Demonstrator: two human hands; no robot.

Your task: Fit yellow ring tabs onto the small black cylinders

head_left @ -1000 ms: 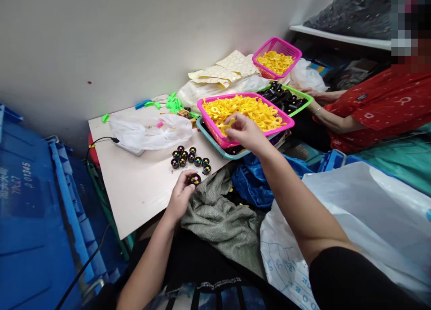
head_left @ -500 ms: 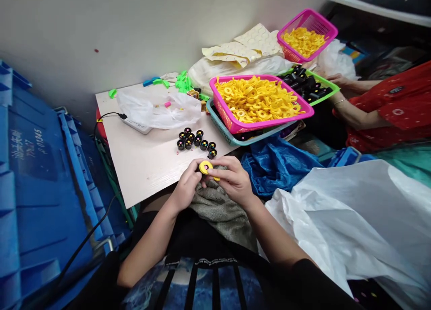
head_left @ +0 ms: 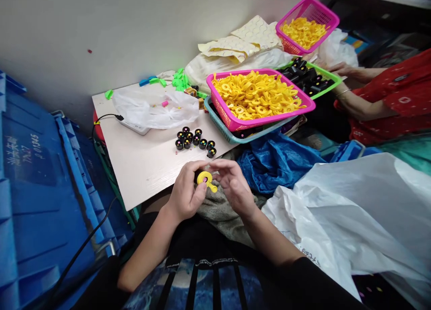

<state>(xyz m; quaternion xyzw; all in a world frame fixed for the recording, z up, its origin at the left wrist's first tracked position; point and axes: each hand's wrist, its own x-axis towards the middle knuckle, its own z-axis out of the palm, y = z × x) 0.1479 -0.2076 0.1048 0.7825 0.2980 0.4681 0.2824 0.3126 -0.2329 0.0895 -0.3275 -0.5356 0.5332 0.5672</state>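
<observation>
Okay, we see our left hand [head_left: 185, 194] gripping a yellow plastic ring [head_left: 204, 178] over a grey cloth [head_left: 217, 215], right hand [head_left: 234, 186] loosely open beside it; black caps [head_left: 193, 141] on white board [head_left: 141, 166], pink basket [head_left: 259, 99] upper right, blue crate [head_left: 40, 188] left.

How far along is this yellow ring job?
Done, it seems: black cylinders standing on the board. In hand: one yellow ring, in the left hand, the right hand beside it. Left: the heaped pink basket and the green tray of black pieces.
</observation>
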